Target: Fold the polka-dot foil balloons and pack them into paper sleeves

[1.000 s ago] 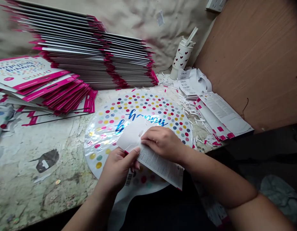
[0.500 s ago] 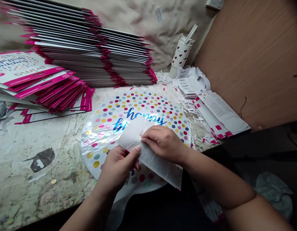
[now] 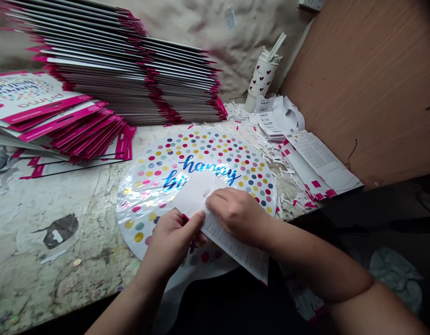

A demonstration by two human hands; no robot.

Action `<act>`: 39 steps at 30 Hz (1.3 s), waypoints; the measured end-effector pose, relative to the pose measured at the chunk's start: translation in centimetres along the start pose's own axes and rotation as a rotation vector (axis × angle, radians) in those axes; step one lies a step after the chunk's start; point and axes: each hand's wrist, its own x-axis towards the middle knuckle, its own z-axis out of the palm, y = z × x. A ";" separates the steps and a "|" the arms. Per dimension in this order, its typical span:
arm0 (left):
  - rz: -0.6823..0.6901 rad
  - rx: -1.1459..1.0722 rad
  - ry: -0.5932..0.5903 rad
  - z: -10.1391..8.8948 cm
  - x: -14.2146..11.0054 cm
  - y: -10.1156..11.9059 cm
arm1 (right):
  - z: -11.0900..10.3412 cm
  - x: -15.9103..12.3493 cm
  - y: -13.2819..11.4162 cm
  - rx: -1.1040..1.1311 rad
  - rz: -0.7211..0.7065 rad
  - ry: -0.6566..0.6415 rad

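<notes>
On the left I see fanned pink and white packs (image 3: 78, 125), with room on the table (image 3: 106, 195) below, down to its front edge. Low in the middle, the left hand (image 3: 173, 237) pinches a white card (image 3: 192, 193) above the dotted balloon (image 3: 138, 211); the right hand (image 3: 239, 211) grips it too. Printed cards (image 3: 326, 170) lie near the right edge.

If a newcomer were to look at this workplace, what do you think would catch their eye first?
Probably the round dotted foil with shiny blue lettering in the middle of the view, partly covered by the white card in the left hand and right hand. Next might come the tall stack of pink-edged cards at the back left, then the heart-patterned tumbler standing at the back right.
</notes>
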 end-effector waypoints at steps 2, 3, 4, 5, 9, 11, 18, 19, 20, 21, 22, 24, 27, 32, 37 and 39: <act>0.011 0.009 -0.008 0.0 0.0 -0.1 | -0.1 0.2 -0.2 -0.109 -0.018 -0.002; 0.017 0.023 -0.009 -0.1 0.0 -0.1 | -0.3 0.3 0.0 -0.139 -0.012 0.012; 0.025 0.039 -0.006 -0.3 -0.1 -0.2 | -0.7 0.2 0.5 -0.154 0.012 0.035; 0.034 0.049 0.000 -0.5 -0.1 -0.3 | -1.2 0.0 1.0 -0.156 0.061 0.067; 0.056 0.009 0.016 -1.1 0.1 -0.4 | -3.3 -1.2 3.0 0.071 0.263 0.134; 0.051 0.001 -0.006 -0.8 0.3 -0.3 | -3.4 -1.7 3.0 0.251 0.226 0.101; 0.025 0.062 -0.022 1.3 -0.1 0.2 | -1.0 -1.8 -0.3 0.019 0.077 0.082; 0.028 0.077 -0.017 1.4 -0.1 0.1 | -0.8 -1.7 -0.8 -0.048 0.060 0.068; 0.034 0.094 -0.016 1.4 -0.1 0.1 | -0.7 -1.5 -1.2 -0.107 0.048 0.057; 0.038 0.107 -0.017 1.5 -0.1 0.1 | -0.7 -1.3 -1.5 -0.155 0.042 0.048; 0.038 0.114 -0.019 1.5 -0.1 0.1 | -0.6 -1.1 -1.5 -0.187 0.041 0.044; 0.025 0.102 -0.024 1.3 -0.1 0.1 | -0.7 -1.0 -0.6 -0.221 0.069 0.050; 0.016 0.055 -0.019 0.5 0.0 0.0 | -2.1 -2.4 3.4 -0.302 0.312 0.077; 0.025 -0.020 0.045 0.1 0.1 -0.1 | -5.5 -6.4 7.4 -0.356 0.679 0.004; 0.163 0.016 0.052 0.9 -1.0 1.1 | -2.7 -4.0 1.6 -0.014 0.070 -0.003; 0.392 0.125 0.232 -0.6 -1.3 1.7 | -1.0 -2.2 0.5 0.009 -0.012 0.205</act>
